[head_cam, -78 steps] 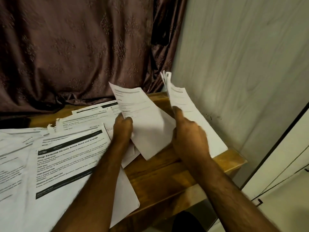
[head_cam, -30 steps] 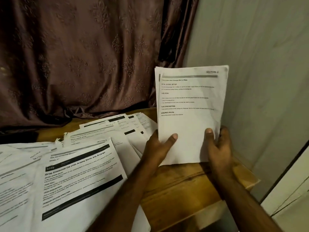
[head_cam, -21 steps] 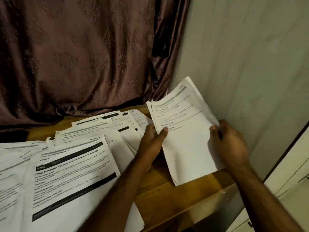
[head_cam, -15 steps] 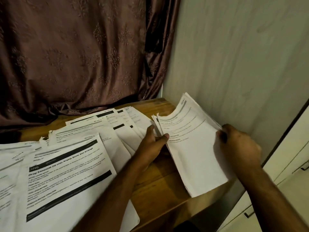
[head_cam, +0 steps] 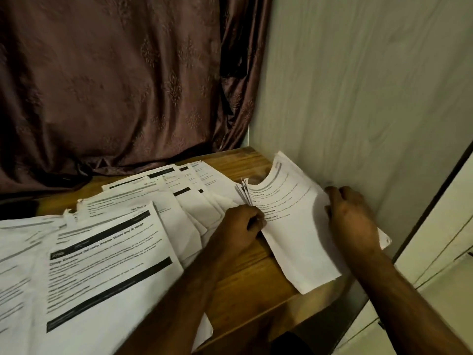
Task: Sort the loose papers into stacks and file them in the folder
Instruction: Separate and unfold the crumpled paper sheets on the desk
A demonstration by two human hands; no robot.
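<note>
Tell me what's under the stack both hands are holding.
The white paper stack, gripped by the left hand and right hand, lies on the brown wooden table. Anything beneath its middle is covered.

Our paper stack [head_cam: 297, 226]: white printed sheets, top bowed, against the wall [head_cam: 358, 98]; our loose papers [head_cam: 107, 242] fanned farther off.

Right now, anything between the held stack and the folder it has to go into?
Cannot say: no folder is in view. Both hands, left and right, hold the stack at the table's right end by the wall; loose papers lie to its left.
</note>
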